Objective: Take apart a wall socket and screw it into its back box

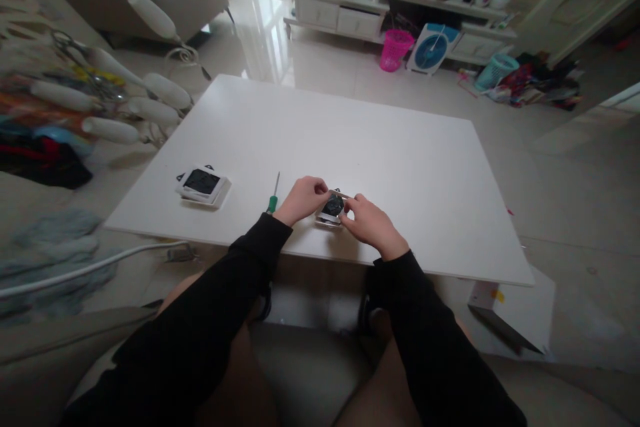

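While your left hand (pixel 304 200) and right hand (pixel 372 221) curl fingers at either side of the black-and-white unit (pixel 333 206), firm grip or not impossible to tell, it sits by the table's (pixel 425 167) near edge, green-handled screwdriver (pixel 273 203) beside your left wrist, black-topped stack (pixel 202 181) toward the near-left corner.

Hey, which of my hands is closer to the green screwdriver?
Left. Your left hand is just right of the green screwdriver; your right hand is farther right, across the small black-and-white item from the left.
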A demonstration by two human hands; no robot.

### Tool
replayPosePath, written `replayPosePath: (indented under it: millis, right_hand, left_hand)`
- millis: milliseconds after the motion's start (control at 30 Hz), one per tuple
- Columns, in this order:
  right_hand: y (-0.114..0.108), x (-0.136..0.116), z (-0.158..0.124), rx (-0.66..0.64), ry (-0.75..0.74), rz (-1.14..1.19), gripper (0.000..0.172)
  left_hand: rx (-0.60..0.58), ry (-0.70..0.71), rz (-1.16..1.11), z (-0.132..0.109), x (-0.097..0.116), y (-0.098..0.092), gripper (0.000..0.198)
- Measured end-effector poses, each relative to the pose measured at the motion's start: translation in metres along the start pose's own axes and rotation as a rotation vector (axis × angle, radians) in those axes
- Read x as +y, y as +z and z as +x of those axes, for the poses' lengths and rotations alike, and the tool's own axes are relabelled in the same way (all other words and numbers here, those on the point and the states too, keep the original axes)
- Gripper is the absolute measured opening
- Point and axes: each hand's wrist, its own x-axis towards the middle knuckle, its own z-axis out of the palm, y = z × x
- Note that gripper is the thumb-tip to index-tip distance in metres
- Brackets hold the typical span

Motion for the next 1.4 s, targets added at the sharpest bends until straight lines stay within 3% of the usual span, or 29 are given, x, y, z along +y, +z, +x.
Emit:
replayPosePath:
  millis: [167,333,467,600,733,900,1100,1233,1400]
  right_hand:
    - [0.002,0.006,-0.005,0.208,0.046,0.118,0.024]
    - [0.005,0.019,0.0,0.488,0.063,0.408,0.042]
    - [0.004,0.024,0.006,0.534,0.061,0.49,0.038]
    - [0.0,0.025,0.013,0.54,0.009,0.414,0.017]
    - [-0.007,0.027,0.018,0.634,-0.058,0.354,0.014]
    - [-0.013,0.029,0.018,0.749,-0.016,0.413,0.015]
    - [-0.008,0.028,0.013,0.731,-0.039,0.521,0.017]
    - [-0.004,0.028,0.008,0.739,-0.04,0.561,0.019]
    - [-0.005,0.028,0.001,0.782,-0.046,0.608,0.018]
  left_hand:
    - [0.109,0.048,-0.135,0.004,0.002,0.001,0.014]
    - [0.14,-0.027,-0.379,0.013,-0.001,0.004,0.013]
    - [0.094,-0.028,-0.419,0.016,-0.002,0.005,0.012]
    - [0.043,0.014,-0.4,0.02,-0.002,0.004,0.012]
    - [0.016,0.052,-0.377,0.023,-0.002,0.002,0.016]
    - [-0.057,-0.021,-0.165,0.022,-0.014,0.001,0.036]
    - [-0.208,-0.126,0.12,0.011,-0.03,0.009,0.029]
    - [-0.16,-0.107,0.212,0.005,-0.028,0.017,0.014]
    - [-0.113,-0.066,0.137,0.002,-0.022,0.018,0.009]
